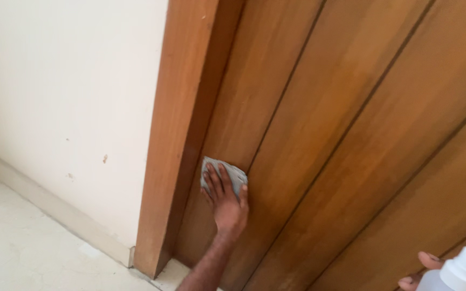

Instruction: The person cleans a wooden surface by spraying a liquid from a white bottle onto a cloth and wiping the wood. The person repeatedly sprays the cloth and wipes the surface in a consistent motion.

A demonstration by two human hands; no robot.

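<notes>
L hand [226, 200] fingers flat on cloth [235, 173] by door frame [173, 134]; R hand [422, 272] grips bottle [459, 276].

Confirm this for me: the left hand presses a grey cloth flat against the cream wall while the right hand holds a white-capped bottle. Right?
Not quite. In the head view the left hand presses the grey cloth against the wooden door, not the cream wall. The right hand does hold the white-capped bottle.

Quick count: two hands, the left hand [226, 205] and the right hand [419, 272]. One small grey folded cloth [232, 173], one clear plastic bottle with a white cap [457, 275], one brown wooden panelled door [351, 134], one wooden door frame [171, 134].
</notes>
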